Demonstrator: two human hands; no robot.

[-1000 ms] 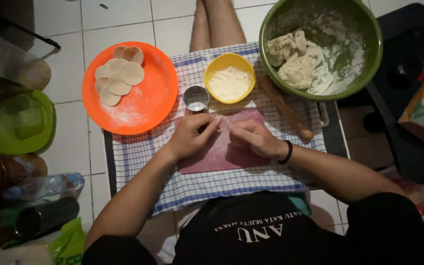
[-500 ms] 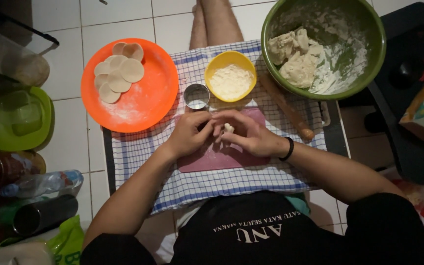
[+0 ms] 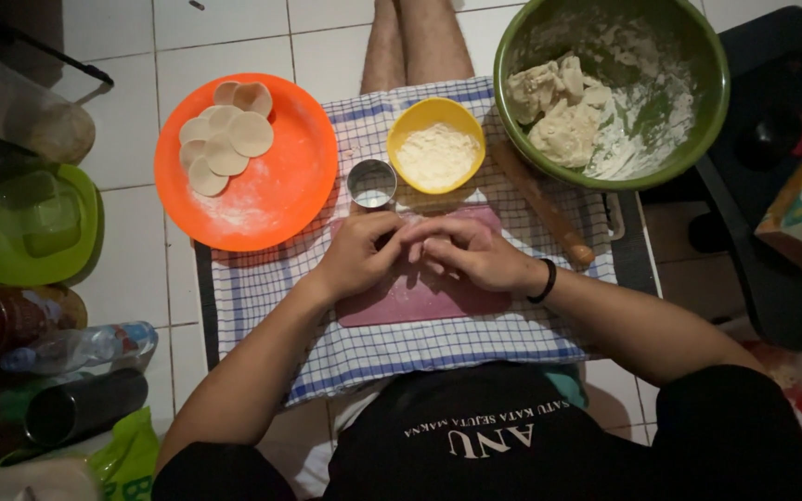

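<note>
The hands are brought together over a pink mat (image 3: 420,297) that lies on a blue-and-white checked cloth (image 3: 392,348). The left hand (image 3: 356,255) is curled with its fingers bent inward, and the right hand (image 3: 471,255) is laid against it, fingertips meeting above the mat's far edge. What is pressed between them is hidden by the fingers; whether a piece of dough is held there cannot be told. A dark band (image 3: 544,281) is worn on the right wrist. Just beyond the left hand a small round metal cutter (image 3: 371,183) is stood upright on the cloth, and beside it a yellow bowl (image 3: 435,146) filled with white flour is seen. To the right of the hands a wooden rolling pin (image 3: 542,204) is laid at a slant, its far end tucked beside a large green bowl (image 3: 611,91), in which pale lumps of dough (image 3: 554,111) and loose flour are kept. To the left, an orange plate (image 3: 247,162) is set partly on the cloth, dusted with flour and carrying a small pile of thin round dough discs (image 3: 225,139). Farther left a lime-green lidded container (image 3: 34,223) is seen on the floor, with plastic bottles (image 3: 71,345) and a dark cylinder (image 3: 85,406) nearer the body. The floor is laid with white tiles (image 3: 132,278), and the scene is dimly lit.
</note>
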